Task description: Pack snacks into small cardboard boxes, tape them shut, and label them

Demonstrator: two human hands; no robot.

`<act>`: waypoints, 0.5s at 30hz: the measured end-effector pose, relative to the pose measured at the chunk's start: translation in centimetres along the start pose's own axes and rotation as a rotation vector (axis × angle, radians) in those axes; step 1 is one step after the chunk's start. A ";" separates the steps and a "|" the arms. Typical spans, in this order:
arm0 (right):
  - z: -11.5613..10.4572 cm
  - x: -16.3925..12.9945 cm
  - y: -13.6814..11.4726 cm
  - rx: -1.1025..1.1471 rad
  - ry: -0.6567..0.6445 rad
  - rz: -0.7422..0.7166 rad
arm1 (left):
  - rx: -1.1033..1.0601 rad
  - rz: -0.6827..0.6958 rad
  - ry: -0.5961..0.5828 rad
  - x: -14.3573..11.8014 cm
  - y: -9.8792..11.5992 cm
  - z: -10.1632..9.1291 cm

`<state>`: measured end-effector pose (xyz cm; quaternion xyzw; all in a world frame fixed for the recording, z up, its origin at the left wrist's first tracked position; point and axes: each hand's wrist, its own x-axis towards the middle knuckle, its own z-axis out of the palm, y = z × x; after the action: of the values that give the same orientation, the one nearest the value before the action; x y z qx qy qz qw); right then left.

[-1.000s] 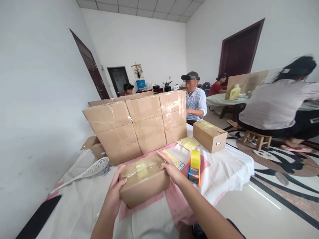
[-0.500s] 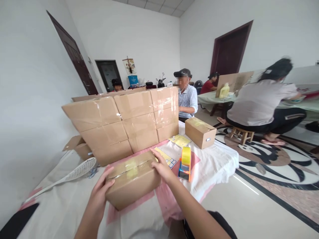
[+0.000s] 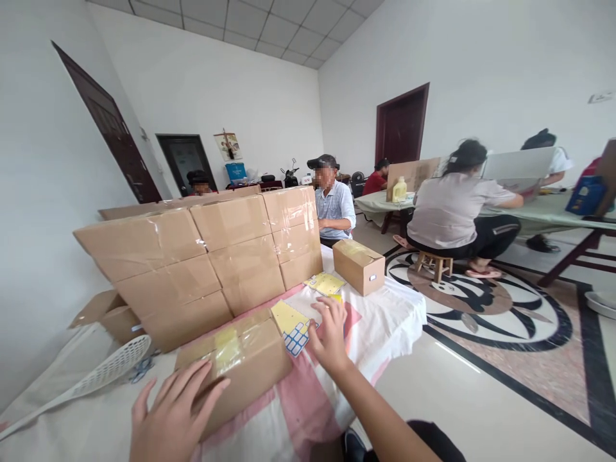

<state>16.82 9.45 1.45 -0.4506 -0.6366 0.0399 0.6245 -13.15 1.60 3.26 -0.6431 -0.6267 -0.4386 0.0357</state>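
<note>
A taped cardboard box [image 3: 250, 366] lies on the cloth in front of me, with yellowish tape along its top seam. My left hand [image 3: 176, 407] is at its near left end, fingers spread; whether they touch the cardboard I cannot tell. To the right of the box is my right hand [image 3: 331, 337], fingers apart and bent, over the tape dispenser. Only a bit of the yellow tape roll [image 3: 337, 298] shows behind the fingers; the rest is hidden. A yellow patterned sheet [image 3: 289, 321] lies between the box and this hand.
Stacked, taped cardboard boxes [image 3: 202, 263] form a wall behind the box. Another closed box [image 3: 359, 266] sits at the table's right, near a second yellow sheet [image 3: 325, 283]. On the left lies a white plastic swatter [image 3: 115, 366]. A co-worker [image 3: 332, 202] sits across; others work at right.
My right hand has left the box and moved right, over the tape dispenser. My left hand has loosened its hold and spread its fingers. The view has turned right and up.
</note>
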 end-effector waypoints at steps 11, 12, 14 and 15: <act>-1.0 0.0 8.0 0.337 0.098 0.706 | 0.413 0.171 -0.063 -1.5 2.5 3.0; -0.8 -0.4 8.0 0.349 0.043 0.681 | 0.425 0.173 -0.062 -1.6 2.9 3.1; -0.7 -1.1 8.0 0.351 -0.088 0.614 | 0.451 0.173 -0.053 -1.8 3.6 3.4; -0.7 -1.3 7.9 0.347 -0.148 0.588 | 0.468 0.167 -0.052 -1.9 4.0 3.5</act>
<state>21.33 12.94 -4.28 -0.4976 -0.5070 0.3582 0.6058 -7.65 1.35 1.94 -0.6778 -0.6567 -0.2606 0.2036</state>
